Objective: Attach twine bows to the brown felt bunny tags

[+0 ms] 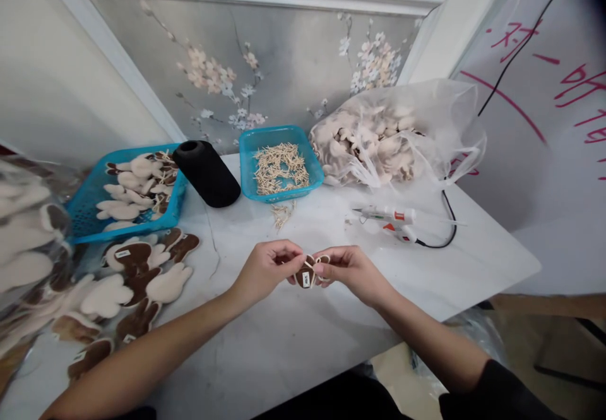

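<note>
A small brown plush piece (302,279) with a pale edge and a white label is held up between my two hands, above the white table. My left hand (271,267) pinches it from the left, thumb and fingers closed near its upper edge. From the right, my right hand (349,270) grips the piece's other side, with its thumb across the front. A thin cream strip lies near the thumbs; my fingers partly hide it. Beyond the hands, a few loose cream strips (283,215) lie in front of a blue basket (245,161) full of similar ones.
A white glue gun (392,216) with a black cord lies at the right. Behind it stands a clear bag (440,110) of plush pieces. At the left are a black cylinder (207,174), another blue basket (80,208) and a pile of rabbit-shaped plush pieces (106,295).
</note>
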Demonstrator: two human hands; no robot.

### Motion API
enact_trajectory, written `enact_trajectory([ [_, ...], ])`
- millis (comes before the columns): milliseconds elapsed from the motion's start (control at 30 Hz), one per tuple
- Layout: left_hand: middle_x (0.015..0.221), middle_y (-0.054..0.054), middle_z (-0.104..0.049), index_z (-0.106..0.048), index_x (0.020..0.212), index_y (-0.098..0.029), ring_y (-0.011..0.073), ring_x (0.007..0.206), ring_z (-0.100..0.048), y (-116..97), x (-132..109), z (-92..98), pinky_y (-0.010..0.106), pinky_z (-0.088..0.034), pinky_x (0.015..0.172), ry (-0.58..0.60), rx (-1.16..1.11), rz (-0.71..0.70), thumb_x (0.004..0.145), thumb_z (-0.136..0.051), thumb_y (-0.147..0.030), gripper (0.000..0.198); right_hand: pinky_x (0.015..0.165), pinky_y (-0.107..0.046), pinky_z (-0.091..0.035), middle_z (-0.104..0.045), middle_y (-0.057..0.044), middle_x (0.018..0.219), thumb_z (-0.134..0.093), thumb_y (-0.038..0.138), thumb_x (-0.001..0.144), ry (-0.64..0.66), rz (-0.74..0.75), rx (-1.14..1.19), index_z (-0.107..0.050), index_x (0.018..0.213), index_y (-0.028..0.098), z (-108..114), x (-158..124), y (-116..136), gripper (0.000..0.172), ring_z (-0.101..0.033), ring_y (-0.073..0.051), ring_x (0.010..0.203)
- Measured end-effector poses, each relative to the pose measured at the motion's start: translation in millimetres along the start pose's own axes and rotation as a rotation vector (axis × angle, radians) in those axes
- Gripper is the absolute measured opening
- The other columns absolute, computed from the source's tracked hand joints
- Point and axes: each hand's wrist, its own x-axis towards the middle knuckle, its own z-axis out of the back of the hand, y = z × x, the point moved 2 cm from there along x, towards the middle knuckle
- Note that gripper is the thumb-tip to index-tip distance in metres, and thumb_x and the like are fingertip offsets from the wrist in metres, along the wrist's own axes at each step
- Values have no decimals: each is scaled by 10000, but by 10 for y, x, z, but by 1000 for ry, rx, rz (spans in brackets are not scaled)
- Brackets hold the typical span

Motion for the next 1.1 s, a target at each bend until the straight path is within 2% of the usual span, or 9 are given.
enact_trajectory([
  [167, 729, 32, -662, -615, 823, -151, 143, 630, -630, -26, 17, 13, 255, -543, 553, 109, 66, 11, 803, -575, -426, 278, 565, -269, -536, -691, -27, 721, -686, 399, 731, -200, 192, -150, -708, 925, 185, 193, -225, 280, 289, -612, -123, 593],
  [333, 951, 45, -639, -582, 964, -196, 181, 837, -618, 80, 178, 314, 314, -530, 721, -2, 531, -96, 815, -539, -474, 318, 615, -293, -548, -692, -21, 744, -749, 376, 653, -726, 418, -403, -730, 870, 197, 1107, -354, 1007, 282, -622, -134, 607],
  [500, 1104, 69, -599, -576, 1028, -204, 225, 1019, -560, 127, 97, 643, 366, -468, 867, -86, 888, -224, 841, -500, -453, 321, 665, -314, -529, -681, -46, 725, -735, 404, 645, -880, 404, -564, -719, 946, 139, 1900, -21, 1455, 401, -634, -165, 653],
  [667, 1123, 76, -586, -573, 1031, -196, 235, 1043, -544, 296, -140, 819, 385, -431, 915, -125, 1039, -240, 847, -495, -411, 293, 650, -287, -468, -693, -110, 837, -619, 385, 748, -1141, 429, -1015, -681, 1035, 95, 2158, 485, 1861, 412, -646, -190, 741],
  [767, 1127, 79, -584, -568, 1047, -200, 238, 1034, -547, 369, -247, 806, 383, -436, 902, -126, 1088, -256, 854, -485, -393, 285, 746, -318, -437, -663, -213, 986, -609, 372, 734, -1101, 367, -1096, -635, 1093, -2, 2060, 708, 1958, 519, -637, -228, 884],
  [867, 1110, 100, -594, -568, 1065, -188, 259, 1003, -562, 366, -373, 770, 399, -452, 867, -138, 1200, -195, 868, -465, -350, 275, 771, -311, -444, -641, -176, 1105, -553, 408, 787, -943, 500, -1128, -584, 1205, 83, 1614, 664, 1788, 530, -629, -224, 930],
  [967, 1093, 168, -588, -563, 1079, -148, 333, 992, -554, 358, -571, 877, 461, -457, 804, -260, 1409, -22, 862, -461, -301, 285, 724, -346, -488, -692, -96, 988, -591, 411, 796, -596, 581, -1197, -655, 1071, 196, 926, 313, 1365, 355, -648, -230, 828],
  [1033, 1128, 216, -558, -547, 1099, -124, 376, 1025, -535, 394, -733, 1051, 478, -456, 782, -362, 1484, 95, 841, -482, -291, 313, 762, -379, -482, -692, -76, 955, -553, 385, 831, -337, 662, -1288, -681, 923, 236, 492, -19, 1056, 217, -635, -250, 872],
  [1100, 1130, 241, -553, -543, 1096, -102, 383, 1042, -537, 471, -876, 1247, 464, -459, 782, -374, 1473, 182, 839, -476, -287, 323, 673, -337, -484, -686, -51, 829, -512, 363, 863, -137, 642, -1284, -666, 791, 254, 187, -287, 782, 201, -633, -216, 766],
])
